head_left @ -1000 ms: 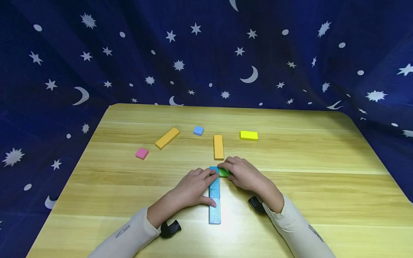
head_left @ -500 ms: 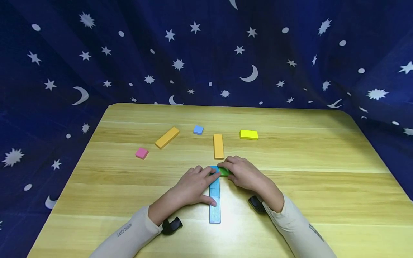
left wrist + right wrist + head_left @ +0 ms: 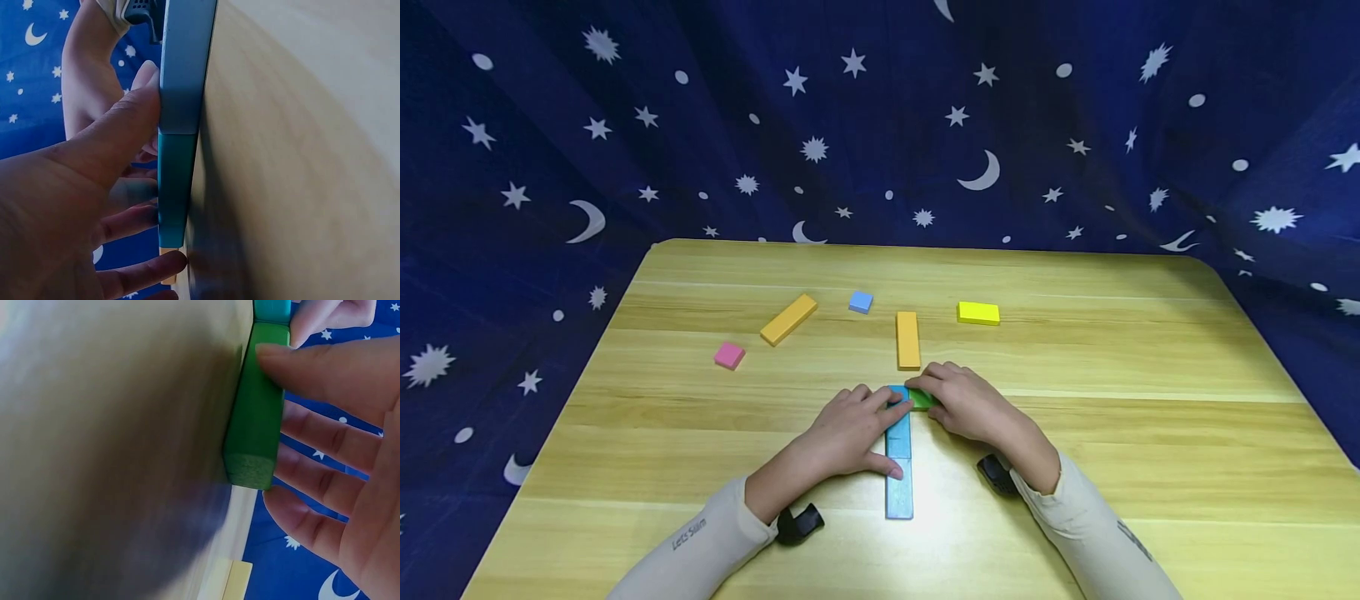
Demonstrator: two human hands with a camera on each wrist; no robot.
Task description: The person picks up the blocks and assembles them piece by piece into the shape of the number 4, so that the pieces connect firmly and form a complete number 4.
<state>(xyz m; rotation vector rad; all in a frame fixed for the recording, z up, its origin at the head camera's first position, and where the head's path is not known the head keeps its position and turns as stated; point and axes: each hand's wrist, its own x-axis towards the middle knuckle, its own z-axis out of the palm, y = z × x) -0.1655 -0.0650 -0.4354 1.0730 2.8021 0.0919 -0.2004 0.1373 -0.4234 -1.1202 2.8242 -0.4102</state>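
Note:
Two blocks lie end to end in a line running away from me in the head view: a light blue block nearer and a teal-blue block beyond it. My left hand rests on them, thumb on the light blue one and fairly straight fingers across the far end of the teal one. A green block sits crosswise against that far end, on the right. My right hand pinches the green block, its thumb along the near side in the right wrist view and fingertips over the top. The hand partly hides this block.
Beyond the hands lie an orange block, a slanted orange block, a small blue block, a pink block and a yellow block. A starry dark blue curtain hangs behind the wooden table.
The left fingertips have shifted slightly right over the teal block's far end toward the green block. The right hand and the blocks stay practically where they were.

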